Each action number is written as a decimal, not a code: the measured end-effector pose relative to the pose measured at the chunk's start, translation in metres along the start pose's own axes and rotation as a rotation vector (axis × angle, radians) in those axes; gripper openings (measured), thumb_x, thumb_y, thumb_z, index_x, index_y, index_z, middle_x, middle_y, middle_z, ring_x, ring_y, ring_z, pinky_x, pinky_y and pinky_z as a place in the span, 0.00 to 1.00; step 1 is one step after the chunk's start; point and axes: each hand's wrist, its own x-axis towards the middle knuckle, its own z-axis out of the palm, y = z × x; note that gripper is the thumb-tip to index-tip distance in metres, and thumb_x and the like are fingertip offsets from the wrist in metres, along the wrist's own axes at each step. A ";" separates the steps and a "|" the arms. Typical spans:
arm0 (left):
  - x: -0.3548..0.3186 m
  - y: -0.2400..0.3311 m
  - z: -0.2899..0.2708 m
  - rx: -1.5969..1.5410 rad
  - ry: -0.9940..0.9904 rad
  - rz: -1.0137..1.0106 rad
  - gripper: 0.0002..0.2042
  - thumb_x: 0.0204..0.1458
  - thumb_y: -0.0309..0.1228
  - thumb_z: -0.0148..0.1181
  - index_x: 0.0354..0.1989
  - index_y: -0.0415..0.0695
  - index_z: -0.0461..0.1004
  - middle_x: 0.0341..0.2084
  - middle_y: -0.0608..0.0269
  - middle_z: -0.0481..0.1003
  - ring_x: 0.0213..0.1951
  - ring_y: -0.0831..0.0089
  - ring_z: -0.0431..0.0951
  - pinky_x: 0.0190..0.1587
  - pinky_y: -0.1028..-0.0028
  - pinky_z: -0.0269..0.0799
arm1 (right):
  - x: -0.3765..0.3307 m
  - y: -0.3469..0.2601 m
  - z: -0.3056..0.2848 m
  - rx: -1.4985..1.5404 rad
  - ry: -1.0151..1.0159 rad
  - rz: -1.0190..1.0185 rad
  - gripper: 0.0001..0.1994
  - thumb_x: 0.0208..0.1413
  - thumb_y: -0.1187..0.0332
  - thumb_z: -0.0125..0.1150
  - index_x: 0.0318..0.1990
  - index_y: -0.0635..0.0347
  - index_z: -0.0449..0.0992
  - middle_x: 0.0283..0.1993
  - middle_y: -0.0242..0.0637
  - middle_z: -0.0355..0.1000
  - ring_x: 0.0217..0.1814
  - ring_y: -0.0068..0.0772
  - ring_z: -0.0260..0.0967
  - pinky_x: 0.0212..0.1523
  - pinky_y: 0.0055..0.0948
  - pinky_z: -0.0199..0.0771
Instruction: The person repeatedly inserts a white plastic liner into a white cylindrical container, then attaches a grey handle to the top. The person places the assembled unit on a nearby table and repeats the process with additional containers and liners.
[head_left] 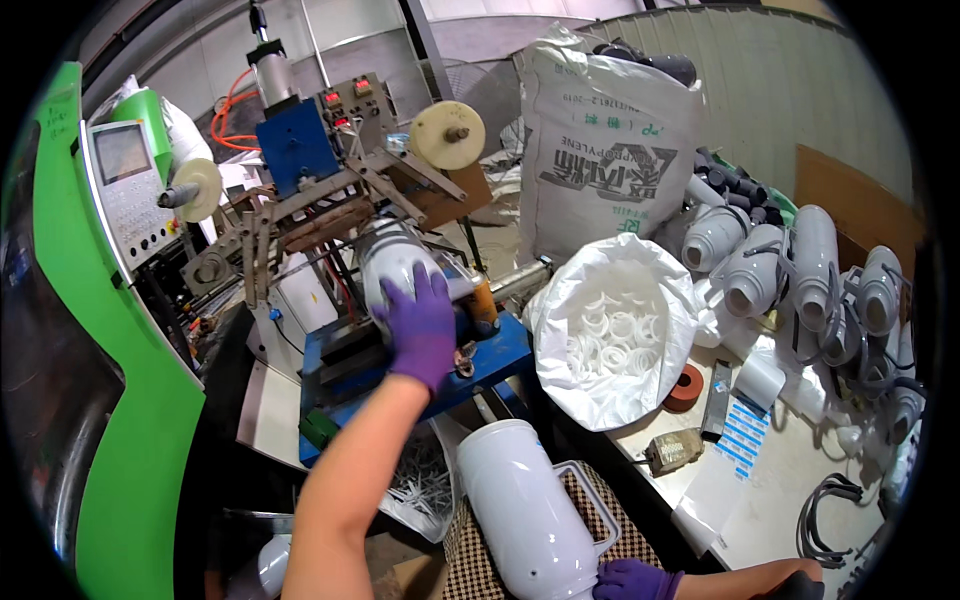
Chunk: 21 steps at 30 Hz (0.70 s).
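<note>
My left hand (421,330), in a purple glove, rests over a glossy grey jug body (392,258) seated in a blue-framed press (490,350). Its fingers are spread and curve around the jug's surface; the thumb side and palm are partly hidden. A second grey jug (525,515) with a side handle (600,510) lies tilted across my lap on checked cloth (463,550). My right hand (635,580), also purple-gloved, is closed at this jug's lower end, beside the base of the handle. The lower edge of the view cuts off part of that jug.
Right of the press stands a white bag (560,375) of white rings. Several grey jugs (757,275) crowd the table's right side, near a brown tape roll (684,388) and blue-and-white label sheet (742,440). A large white sack (610,160) stands behind; a green machine (130,480) is left.
</note>
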 end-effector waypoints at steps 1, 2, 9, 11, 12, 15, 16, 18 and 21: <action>0.024 -0.011 0.019 0.088 -0.035 -0.001 0.22 0.61 0.36 0.52 0.65 0.52 0.68 0.71 0.62 0.60 0.67 0.31 0.58 0.59 0.27 0.60 | -0.002 0.000 -0.003 0.069 -0.087 -0.004 0.08 0.58 0.60 0.55 0.40 0.45 0.79 0.43 0.35 0.73 0.54 0.45 0.70 0.52 0.44 0.71; 0.044 -0.022 0.029 0.118 -0.126 0.077 0.24 0.62 0.36 0.52 0.67 0.53 0.67 0.73 0.66 0.59 0.68 0.32 0.58 0.58 0.26 0.60 | -0.009 0.005 -0.004 0.098 -0.101 -0.096 0.11 0.61 0.60 0.58 0.47 0.50 0.80 0.47 0.39 0.75 0.53 0.48 0.72 0.53 0.43 0.72; 0.044 -0.044 0.043 -0.016 -0.233 0.372 0.36 0.49 0.40 0.63 0.71 0.56 0.62 0.72 0.47 0.54 0.75 0.45 0.48 0.72 0.36 0.39 | 0.043 0.114 -0.102 -0.575 0.409 0.369 0.28 0.53 0.59 0.67 0.63 0.50 0.73 0.50 0.43 0.73 0.49 0.52 0.72 0.51 0.52 0.71; 0.005 0.014 -0.001 -0.400 -0.230 0.550 0.37 0.46 0.35 0.64 0.70 0.53 0.63 0.73 0.46 0.54 0.75 0.47 0.49 0.72 0.38 0.38 | 0.041 0.167 -0.087 -0.694 0.535 0.751 0.28 0.58 0.55 0.60 0.65 0.55 0.71 0.64 0.52 0.66 0.70 0.57 0.57 0.72 0.57 0.52; -0.023 0.032 0.008 -0.553 -0.076 0.662 0.36 0.43 0.32 0.64 0.67 0.52 0.66 0.71 0.46 0.57 0.73 0.45 0.54 0.72 0.38 0.38 | 0.029 0.198 -0.065 -0.814 0.278 0.929 0.29 0.61 0.53 0.55 0.66 0.59 0.69 0.67 0.56 0.62 0.74 0.59 0.53 0.74 0.56 0.47; -0.118 0.064 -0.092 -0.929 -0.390 0.893 0.25 0.47 0.41 0.59 0.57 0.53 0.75 0.53 0.56 0.75 0.62 0.52 0.69 0.70 0.39 0.43 | 0.047 0.207 -0.043 -0.653 0.444 1.000 0.30 0.63 0.51 0.51 0.68 0.55 0.67 0.70 0.55 0.60 0.76 0.58 0.50 0.77 0.57 0.38; -0.162 0.055 -0.097 -0.893 -0.596 1.163 0.31 0.49 0.40 0.61 0.65 0.51 0.70 0.66 0.56 0.67 0.68 0.50 0.63 0.69 0.36 0.43 | 0.048 0.206 -0.039 -0.700 0.458 0.971 0.29 0.63 0.51 0.52 0.68 0.54 0.68 0.70 0.53 0.60 0.75 0.57 0.51 0.77 0.56 0.40; -0.198 0.081 -0.146 -0.928 -0.638 1.451 0.29 0.50 0.39 0.60 0.64 0.58 0.69 0.60 0.59 0.71 0.66 0.56 0.65 0.66 0.37 0.52 | 0.036 0.205 -0.045 -0.720 0.516 0.890 0.28 0.62 0.53 0.55 0.67 0.52 0.69 0.70 0.49 0.61 0.75 0.56 0.52 0.76 0.55 0.43; -0.271 0.076 -0.140 -0.975 -0.438 1.528 0.25 0.62 0.39 0.53 0.67 0.44 0.65 0.59 0.51 0.71 0.63 0.55 0.69 0.65 0.52 0.63 | 0.017 0.181 -0.075 -0.645 0.688 0.687 0.24 0.58 0.60 0.60 0.62 0.49 0.74 0.65 0.43 0.66 0.70 0.52 0.58 0.72 0.55 0.53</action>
